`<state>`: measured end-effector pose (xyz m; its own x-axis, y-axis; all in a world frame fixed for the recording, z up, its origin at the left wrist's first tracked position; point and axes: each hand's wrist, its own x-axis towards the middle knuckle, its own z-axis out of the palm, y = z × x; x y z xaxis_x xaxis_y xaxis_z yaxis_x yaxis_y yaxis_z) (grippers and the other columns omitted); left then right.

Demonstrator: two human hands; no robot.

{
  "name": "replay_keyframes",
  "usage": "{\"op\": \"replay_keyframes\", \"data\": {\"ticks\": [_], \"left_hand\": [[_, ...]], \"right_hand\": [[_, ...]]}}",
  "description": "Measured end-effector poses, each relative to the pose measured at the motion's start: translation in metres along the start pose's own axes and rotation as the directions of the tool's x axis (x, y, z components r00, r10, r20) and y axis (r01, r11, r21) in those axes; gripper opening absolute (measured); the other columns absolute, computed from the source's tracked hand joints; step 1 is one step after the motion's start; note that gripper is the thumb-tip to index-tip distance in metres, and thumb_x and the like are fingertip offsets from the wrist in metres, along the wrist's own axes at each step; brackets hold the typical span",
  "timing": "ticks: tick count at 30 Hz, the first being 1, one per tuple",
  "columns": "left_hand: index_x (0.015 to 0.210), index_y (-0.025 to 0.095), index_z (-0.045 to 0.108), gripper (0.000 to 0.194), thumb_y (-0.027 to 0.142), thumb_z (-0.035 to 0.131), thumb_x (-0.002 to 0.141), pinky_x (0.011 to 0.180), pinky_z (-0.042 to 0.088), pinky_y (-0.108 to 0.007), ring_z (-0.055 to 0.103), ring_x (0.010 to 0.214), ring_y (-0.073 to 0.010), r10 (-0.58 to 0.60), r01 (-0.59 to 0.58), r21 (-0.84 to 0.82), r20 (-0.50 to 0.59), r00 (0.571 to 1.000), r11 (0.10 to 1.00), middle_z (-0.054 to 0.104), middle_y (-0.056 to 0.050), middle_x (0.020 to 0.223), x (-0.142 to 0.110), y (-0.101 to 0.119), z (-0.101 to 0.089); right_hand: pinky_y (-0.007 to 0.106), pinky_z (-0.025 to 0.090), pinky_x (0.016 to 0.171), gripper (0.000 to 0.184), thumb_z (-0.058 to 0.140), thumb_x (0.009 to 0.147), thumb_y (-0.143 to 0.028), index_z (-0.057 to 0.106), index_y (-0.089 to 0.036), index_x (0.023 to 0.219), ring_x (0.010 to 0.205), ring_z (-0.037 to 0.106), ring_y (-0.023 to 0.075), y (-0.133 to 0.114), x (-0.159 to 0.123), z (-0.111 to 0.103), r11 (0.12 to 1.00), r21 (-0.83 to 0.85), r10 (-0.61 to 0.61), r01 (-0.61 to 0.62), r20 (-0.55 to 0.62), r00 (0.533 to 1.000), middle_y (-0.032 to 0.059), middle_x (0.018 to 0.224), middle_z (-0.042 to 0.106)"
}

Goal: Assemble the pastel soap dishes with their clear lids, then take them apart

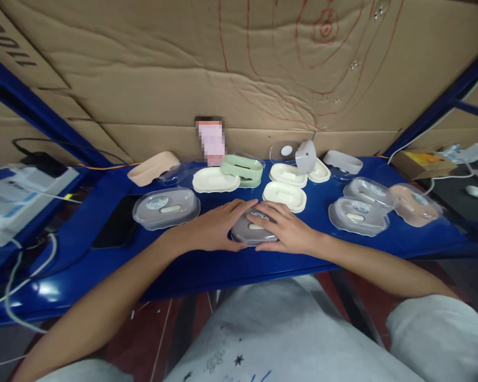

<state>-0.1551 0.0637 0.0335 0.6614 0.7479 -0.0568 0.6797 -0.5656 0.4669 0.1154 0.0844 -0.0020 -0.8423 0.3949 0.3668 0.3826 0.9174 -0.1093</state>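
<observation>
A grey oval plastic box (244, 229) with a clear cover and a round label sits at the front middle of the blue table, between my two hands. My left hand (213, 225) grips its left side, the thumb low at the front and the fingers over the back edge. From the right, my right hand (289, 228) holds the same box, its fingers spread across the cover. Just behind lie a cream oval tray (284, 196) and another cream tray (215, 180). A similar grey covered box (165, 208) stands to the left.
Two grey covered boxes (358, 216) and a peach one (414, 204) stand at the right. A green frame (242, 168), a peach frame (153, 168) and a phone (211, 139) are at the back, before a cardboard wall (143, 106). Cables (11, 297) hang at the left.
</observation>
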Motion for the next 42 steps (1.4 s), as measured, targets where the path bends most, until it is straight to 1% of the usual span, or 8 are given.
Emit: {"op": "replay_keyframes", "data": {"ticks": [5, 10, 14, 19, 24, 28, 31, 42], "left_hand": [[0.171, 0.029, 0.007, 0.112, 0.069, 0.072, 0.088, 0.12, 0.044, -0.048, 0.047, 0.152, -0.0378, -0.055, 0.055, 0.026, 0.013, 0.998, 0.998, 0.034, -0.015, 0.173, -0.01, 0.011, -0.011], [0.158, 0.037, 0.035, 0.074, 0.063, 0.065, 0.096, 0.109, 0.057, -0.048, 0.064, 0.136, -0.0338, -0.207, 0.21, 0.04, -0.057, 0.977, 0.977, 0.054, -0.009, 0.159, -0.084, 0.015, -0.003], [0.154, 0.05, 0.04, 0.061, 0.06, 0.059, 0.097, 0.114, 0.053, -0.063, 0.056, 0.145, -0.0402, -0.411, 0.449, 0.037, -0.343, 0.845, 0.893, 0.038, -0.002, 0.171, -0.165, 0.005, 0.012], [0.159, 0.059, 0.026, 0.07, 0.053, 0.056, 0.096, 0.118, 0.047, -0.071, 0.048, 0.151, -0.0442, -0.468, 0.557, 0.062, -0.47, 0.748, 0.828, 0.043, 0.001, 0.165, -0.205, -0.001, 0.018], [0.166, 0.056, 0.011, 0.08, 0.049, 0.054, 0.098, 0.119, 0.039, -0.077, 0.037, 0.155, -0.0493, -0.284, 0.485, 0.256, -0.553, 0.783, 0.836, 0.025, -0.002, 0.175, -0.16, 0.02, 0.02], [0.168, 0.037, 0.021, 0.067, 0.039, 0.05, 0.107, 0.123, 0.043, -0.056, 0.044, 0.154, -0.0356, -0.021, 0.134, 0.379, -0.287, 0.958, 0.916, 0.038, -0.011, 0.171, -0.075, 0.046, 0.025], [0.162, 0.025, 0.037, 0.062, 0.041, 0.057, 0.106, 0.124, 0.037, -0.058, 0.04, 0.156, -0.0393, 0.069, 0.011, 0.487, -0.146, 0.987, 0.873, 0.043, -0.017, 0.168, -0.014, 0.053, 0.032], [0.103, 0.019, 0.066, 0.02, 0.036, 0.057, 0.108, 0.087, 0.045, -0.04, 0.066, 0.097, -0.0241, 0.233, -0.055, 0.579, -0.237, 0.943, 0.813, 0.068, -0.006, 0.101, 0.016, 0.029, 0.043]], "right_hand": [[0.06, 0.033, 0.126, 0.09, 0.059, 0.097, -0.074, 0.039, -0.016, 0.164, 0.158, 0.034, 0.0358, -0.005, 0.002, -0.004, 0.992, 0.119, -0.04, 0.045, -0.041, 0.998, 0.0228, 0.165, 0.043], [0.058, 0.036, 0.121, 0.065, 0.048, 0.108, -0.06, 0.047, -0.019, 0.159, 0.145, 0.051, 0.034, 0.006, 0.001, -0.02, 0.994, -0.017, 0.108, -0.109, -0.059, 0.992, 0.019, 0.156, 0.057], [0.057, 0.047, 0.101, 0.043, 0.054, 0.109, -0.044, 0.069, -0.014, 0.135, 0.121, 0.064, 0.0396, 0.025, -0.006, -0.021, 0.896, -0.252, 0.363, -0.366, -0.059, 0.93, 0.023, 0.136, 0.069], [0.049, 0.051, 0.099, 0.038, 0.05, 0.111, -0.04, 0.069, -0.018, 0.136, 0.125, 0.065, 0.0332, 0.026, -0.004, -0.023, 0.977, -0.116, 0.183, -0.178, 0.038, 0.982, 0.0151, 0.137, 0.071], [0.057, 0.047, 0.113, 0.047, 0.045, 0.112, -0.037, 0.054, -0.017, 0.153, 0.14, 0.057, 0.0357, 0.049, 0.042, -0.026, 0.978, -0.033, 0.201, -0.204, -0.085, 0.976, 0.0186, 0.155, 0.058], [0.061, 0.038, 0.123, 0.07, 0.062, 0.104, -0.046, 0.04, -0.016, 0.164, 0.158, 0.036, 0.0391, 0.085, 0.095, -0.011, 0.968, 0.008, 0.252, -0.252, -0.105, 0.962, 0.0223, 0.172, 0.033], [0.058, 0.04, 0.123, 0.051, 0.065, 0.104, -0.041, 0.061, -0.014, 0.148, 0.154, 0.044, 0.0375, 0.097, 0.111, 0.0, 0.967, 0.009, 0.253, -0.253, -0.044, 0.966, 0.0217, 0.167, 0.044], [0.054, 0.046, 0.109, 0.023, 0.055, 0.107, -0.033, 0.074, -0.021, 0.111, 0.133, 0.06, 0.0332, 0.073, 0.021, -0.022, 0.978, -0.108, 0.14, -0.179, -0.298, 0.944, 0.0156, 0.14, 0.066]]}}
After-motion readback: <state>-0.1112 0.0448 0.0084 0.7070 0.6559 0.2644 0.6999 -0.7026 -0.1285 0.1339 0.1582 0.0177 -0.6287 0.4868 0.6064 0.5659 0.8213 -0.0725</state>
